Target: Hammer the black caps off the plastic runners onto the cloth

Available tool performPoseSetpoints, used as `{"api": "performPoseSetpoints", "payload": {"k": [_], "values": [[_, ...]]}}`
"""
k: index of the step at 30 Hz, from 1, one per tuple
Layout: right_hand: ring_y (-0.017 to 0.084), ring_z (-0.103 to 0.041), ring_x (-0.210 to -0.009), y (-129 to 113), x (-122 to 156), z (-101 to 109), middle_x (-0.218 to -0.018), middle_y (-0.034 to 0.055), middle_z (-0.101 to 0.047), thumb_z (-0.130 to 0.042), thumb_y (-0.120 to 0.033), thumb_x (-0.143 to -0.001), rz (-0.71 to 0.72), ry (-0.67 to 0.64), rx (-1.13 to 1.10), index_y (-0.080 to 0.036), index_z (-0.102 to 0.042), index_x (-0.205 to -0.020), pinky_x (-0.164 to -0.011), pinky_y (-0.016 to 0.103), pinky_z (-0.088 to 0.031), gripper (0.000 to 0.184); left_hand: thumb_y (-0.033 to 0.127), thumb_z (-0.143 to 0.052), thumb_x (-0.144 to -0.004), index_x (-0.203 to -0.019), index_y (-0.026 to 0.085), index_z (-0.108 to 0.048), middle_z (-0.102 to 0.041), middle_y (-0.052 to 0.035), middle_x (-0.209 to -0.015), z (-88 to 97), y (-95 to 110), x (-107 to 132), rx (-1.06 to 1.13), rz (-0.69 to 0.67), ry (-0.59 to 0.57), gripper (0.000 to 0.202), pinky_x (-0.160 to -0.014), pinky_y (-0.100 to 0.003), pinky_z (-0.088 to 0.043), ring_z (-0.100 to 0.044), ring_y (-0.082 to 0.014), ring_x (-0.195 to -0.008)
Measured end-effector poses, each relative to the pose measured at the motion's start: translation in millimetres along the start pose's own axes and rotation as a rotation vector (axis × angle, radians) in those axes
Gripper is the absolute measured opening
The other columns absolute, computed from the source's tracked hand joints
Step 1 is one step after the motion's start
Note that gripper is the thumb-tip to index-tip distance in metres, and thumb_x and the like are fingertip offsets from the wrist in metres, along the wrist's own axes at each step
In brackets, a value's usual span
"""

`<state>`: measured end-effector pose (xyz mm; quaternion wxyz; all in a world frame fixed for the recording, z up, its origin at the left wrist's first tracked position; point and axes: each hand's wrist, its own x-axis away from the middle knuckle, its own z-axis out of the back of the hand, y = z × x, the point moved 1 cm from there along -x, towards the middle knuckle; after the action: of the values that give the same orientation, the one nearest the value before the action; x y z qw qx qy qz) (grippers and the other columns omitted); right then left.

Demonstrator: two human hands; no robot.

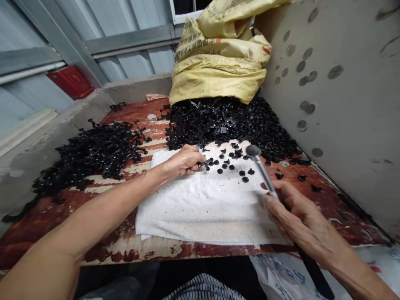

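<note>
My left hand [188, 160] is closed over the far part of a white cloth [200, 208], pinching a small black plastic part [202, 164] between thumb and fingers. My right hand [296, 216] grips a hammer [265, 173] with a metal shaft, a dark round head and a black handle end showing below the wrist. The head is raised at the right side of the cloth, apart from the left hand. Several loose black round pieces with stems [231, 167] lie on the cloth between the hands.
A large heap of black parts [218, 125] spills from a yellow woven sack [218, 79] at the back. Another black pile [96, 150] lies left on the worn red tabletop [125, 250]. A pale wall [353, 125] stands right; a red box [70, 82] sits on the left ledge.
</note>
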<state>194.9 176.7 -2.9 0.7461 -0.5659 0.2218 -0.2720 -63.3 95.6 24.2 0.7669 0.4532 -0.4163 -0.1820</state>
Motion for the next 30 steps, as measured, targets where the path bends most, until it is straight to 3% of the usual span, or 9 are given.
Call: {"api": "performPoseSetpoints", "payload": {"k": [6,11,13,17,19,22,25,30], "values": [[0.013,-0.044,-0.05,-18,-22,-13,-0.061,-0.0033,-0.048,-0.05,-0.041,-0.092,0.036,-0.178,0.148,-0.023,-0.061,-0.095,-0.044,0.025,-0.038,0.022,-0.001,-0.059,-0.073,-0.058,0.016,-0.05,-0.061,-0.0065,-0.05,1.8,0,1,0.004,0.022,-0.049,0.024,-0.032,-0.018,-0.016,-0.034,-0.0029,-0.028],[0.019,-0.057,-0.062,-16,-33,-10,-0.071,0.002,-0.06,-0.048,-0.034,-0.09,0.224,-0.012,0.483,-0.023,-0.059,-0.094,-0.053,0.03,-0.045,0.016,0.0,-0.062,-0.071,-0.061,0.015,-0.054,-0.059,-0.0042,-0.049,4.7,-1,-3,-0.01,-0.005,-0.073,0.02,-0.031,-0.018,-0.014,-0.034,-0.0038,-0.028],[0.021,-0.062,-0.065,-17,-36,-9,-0.076,0.0043,-0.065,-0.044,-0.029,-0.091,0.301,0.028,0.579,-0.022,-0.059,-0.103,-0.055,0.032,-0.049,0.02,0.0,-0.063,-0.069,-0.06,0.016,-0.052,-0.06,-0.0049,-0.05,5.1,-1,-4,-0.021,-0.005,-0.067,0.021,-0.031,-0.018,-0.014,-0.035,-0.0039,-0.028],[0.026,-0.067,-0.089,-18,-42,-11,-0.11,0.0135,-0.068,-0.042,-0.019,-0.089,0.536,0.041,0.715,-0.019,-0.053,-0.127,-0.071,0.039,-0.054,0.039,-0.001,-0.062,-0.068,-0.058,0.017,-0.048,-0.06,-0.0043,-0.049,3.9,1,-3,-0.001,-0.008,-0.065,0.024,-0.032,-0.018,-0.014,-0.034,-0.0035,-0.028],[0.025,-0.068,-0.083,-14,-44,-14,-0.113,0.0145,-0.067,-0.04,-0.015,-0.088,0.569,0.035,0.835,-0.02,-0.05,-0.134,-0.062,0.036,-0.054,0.048,-0.001,-0.06,-0.07,-0.06,0.016,-0.05,-0.06,-0.0049,-0.049,3.0,1,-1,0.005,0.003,-0.065,0.022,-0.032,-0.018,-0.014,-0.034,-0.0037,-0.029],[0.02,-0.062,-0.057,-9,-44,-17,-0.098,0.0116,-0.068,-0.037,-0.01,-0.085,0.525,-0.022,1.009,-0.021,-0.052,-0.136,-0.04,0.03,-0.042,0.055,-0.001,-0.058,-0.072,-0.065,0.015,-0.054,-0.061,-0.0058,-0.049,2.1,0,0,0.014,0.013,-0.065,0.017,-0.032,-0.018,-0.013,-0.036,-0.0045,-0.029],[0.019,-0.057,-0.055,-16,-40,-19,-0.091,0.0086,-0.066,-0.038,-0.009,-0.084,0.552,0.0,1.007,-0.025,-0.052,-0.138,-0.039,0.028,-0.038,0.059,-0.001,-0.057,-0.072,-0.066,0.015,-0.055,-0.06,-0.0046,-0.049,1.9,-2,0,0.03,-0.008,-0.073,0.017,-0.032,-0.019,-0.014,-0.035,-0.0041,-0.029],[0.019,-0.055,-0.065,-30,-32,-23,-0.083,0.0057,-0.057,-0.042,-0.007,-0.088,0.723,0.188,0.686,-0.029,-0.038,-0.149,-0.056,0.031,-0.05,0.065,0.0,-0.06,-0.072,-0.061,0.017,-0.048,-0.06,-0.0033,-0.049,1.8,-5,1,0.071,-0.03,-0.055,0.023,-0.032,-0.018,-0.016,-0.037,-0.0042,-0.031]]}}
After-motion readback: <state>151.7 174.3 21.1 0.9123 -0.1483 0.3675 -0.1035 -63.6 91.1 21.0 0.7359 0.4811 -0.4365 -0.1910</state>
